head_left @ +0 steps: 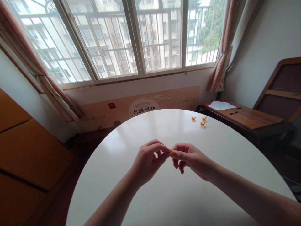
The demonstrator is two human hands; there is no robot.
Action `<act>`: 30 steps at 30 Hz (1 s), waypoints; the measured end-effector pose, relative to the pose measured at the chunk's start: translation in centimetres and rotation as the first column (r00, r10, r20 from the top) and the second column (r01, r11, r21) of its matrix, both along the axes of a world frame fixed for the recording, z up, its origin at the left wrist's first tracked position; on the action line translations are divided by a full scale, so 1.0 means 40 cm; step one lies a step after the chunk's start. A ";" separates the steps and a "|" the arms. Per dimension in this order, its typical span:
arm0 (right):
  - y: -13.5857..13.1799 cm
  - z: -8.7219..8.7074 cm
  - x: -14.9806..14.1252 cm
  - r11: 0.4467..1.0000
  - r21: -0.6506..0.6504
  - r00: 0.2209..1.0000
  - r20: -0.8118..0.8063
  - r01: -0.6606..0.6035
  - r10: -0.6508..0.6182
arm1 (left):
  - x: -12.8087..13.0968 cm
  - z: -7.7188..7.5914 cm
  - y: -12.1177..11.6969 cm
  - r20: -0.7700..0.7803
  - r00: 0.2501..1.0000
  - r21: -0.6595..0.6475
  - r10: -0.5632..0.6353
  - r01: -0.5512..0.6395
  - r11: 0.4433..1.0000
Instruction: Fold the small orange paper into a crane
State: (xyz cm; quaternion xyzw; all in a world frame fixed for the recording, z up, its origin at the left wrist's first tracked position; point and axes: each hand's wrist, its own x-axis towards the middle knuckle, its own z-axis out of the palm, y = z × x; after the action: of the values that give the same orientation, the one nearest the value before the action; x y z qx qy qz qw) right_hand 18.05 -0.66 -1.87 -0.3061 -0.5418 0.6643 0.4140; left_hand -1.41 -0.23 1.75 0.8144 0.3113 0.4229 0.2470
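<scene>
Above the white round table (pixel 113 175), my left hand (pixel 151 158) and my right hand (pixel 188 155) meet at the fingertips. Between them is a small piece of folded orange paper (pixel 171 153), mostly covered by the fingers. My left thumb and forefinger pinch its left end. The right thumb presses it against the right fingers, and the other right fingers curl below. Three small orange folded paper cranes, one of them the nearest crane (pixel 202 125), stand apart from my hands at the table's far right.
Right of the table stands a low wooden side table (pixel 254 117) with white papers (pixel 218 105) on it. A printed cardboard panel (pixel 101 113) leans below the barred window. An orange-brown cabinet (pixel 28 147) is at the left.
</scene>
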 end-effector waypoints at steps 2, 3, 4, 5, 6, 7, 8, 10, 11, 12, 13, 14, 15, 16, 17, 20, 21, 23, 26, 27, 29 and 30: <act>-0.001 0.002 0.001 0.999 0.034 1.000 0.021 0.013 -0.014 | 0.001 0.001 -0.002 0.013 1.000 -0.054 0.001 -0.001 0.999; -0.001 0.004 0.002 0.999 0.050 0.999 0.029 0.015 -0.016 | 0.001 0.002 -0.003 0.019 1.000 -0.083 0.003 -0.001 0.997; -0.001 0.005 0.002 0.998 0.064 0.999 0.035 0.016 -0.018 | 0.001 0.002 -0.003 0.023 1.000 -0.108 0.004 -0.001 0.994; -0.001 0.005 0.002 0.997 0.077 0.999 0.038 0.015 -0.018 | 0.001 0.003 -0.004 0.027 1.000 -0.126 0.005 -0.001 0.992; -0.001 0.006 0.001 0.996 0.086 0.999 0.040 0.015 -0.019 | 0.001 0.003 -0.004 0.029 1.000 -0.133 0.006 -0.002 0.991; -0.001 0.006 0.001 0.996 0.092 0.999 0.040 0.016 -0.020 | 0.001 0.004 -0.005 0.029 1.000 -0.128 0.007 -0.004 0.992; -0.001 0.005 0.000 0.995 0.096 0.999 0.036 0.019 -0.023 | 0.002 0.005 -0.006 0.029 1.000 -0.111 0.009 -0.005 0.994; -0.001 0.004 -0.002 0.995 0.093 0.999 0.025 0.030 -0.032 | 0.003 0.005 -0.009 0.025 1.000 -0.051 0.011 -0.009 0.999; -0.001 0.003 -0.003 0.996 0.086 0.999 0.018 0.036 -0.038 | 0.003 0.005 -0.011 0.020 1.000 -0.013 0.013 -0.012 1.000; -0.002 0.003 -0.004 0.996 0.076 0.999 0.008 0.044 -0.045 | 0.004 0.005 -0.014 0.013 1.000 0.030 0.016 -0.017 0.999; -0.003 0.003 -0.005 0.997 0.064 0.999 -0.005 0.050 -0.050 | 0.004 0.005 -0.016 0.007 1.000 0.076 0.022 -0.023 0.997; -0.005 0.002 -0.006 0.997 0.050 0.998 -0.019 0.053 -0.052 | 0.005 0.005 -0.018 0.001 1.000 0.126 0.031 -0.031 0.992; -0.007 0.002 -0.007 0.998 0.036 0.998 -0.037 0.056 -0.054 | 0.005 0.005 -0.020 -0.003 0.999 0.178 0.043 -0.042 0.983; -0.009 0.002 -0.009 0.998 0.025 0.997 -0.056 0.057 -0.056 | 0.005 0.004 -0.022 -0.005 0.999 0.231 0.054 -0.051 0.972; -0.011 0.003 -0.010 0.998 0.018 0.995 -0.076 0.059 -0.058 | 0.004 0.004 -0.023 -0.007 0.998 0.280 0.064 -0.060 0.958; -0.017 0.002 -0.015 0.997 0.022 0.991 -0.119 0.068 -0.065 | 0.003 0.004 -0.026 -0.012 0.997 0.414 0.080 -0.068 0.908; -0.018 0.001 -0.016 0.997 0.025 0.989 -0.128 0.072 -0.068 | 0.002 0.004 -0.027 -0.017 0.996 0.453 0.086 -0.069 0.889; -0.021 0.000 -0.019 0.997 0.024 0.987 -0.144 0.078 -0.074 | 0.001 0.003 -0.029 -0.026 0.994 0.522 0.104 -0.075 0.850; -0.024 -0.002 -0.024 0.996 0.008 0.980 -0.177 0.094 -0.091 | 0.000 0.001 -0.033 -0.048 0.989 0.589 0.139 -0.084 0.804; -0.024 -0.003 -0.026 0.995 0.005 0.977 -0.189 0.100 -0.098 | -0.001 0.000 -0.035 -0.055 0.988 0.607 0.146 -0.083 0.790; -0.025 -0.003 -0.029 0.994 0.006 0.971 -0.213 0.113 -0.109 | -0.001 -0.001 -0.039 -0.063 0.985 0.635 0.159 -0.084 0.768; -0.025 -0.002 -0.030 0.993 0.011 0.968 -0.223 0.117 -0.111 | -0.001 -0.001 -0.041 -0.064 0.984 0.642 0.164 -0.085 0.762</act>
State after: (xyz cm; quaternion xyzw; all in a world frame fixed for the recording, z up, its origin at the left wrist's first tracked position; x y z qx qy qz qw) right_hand 16.86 -1.66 -1.96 -0.2555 -0.4815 0.6630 0.5131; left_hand -1.46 -1.88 1.71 0.8506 0.2168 0.4705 -0.0905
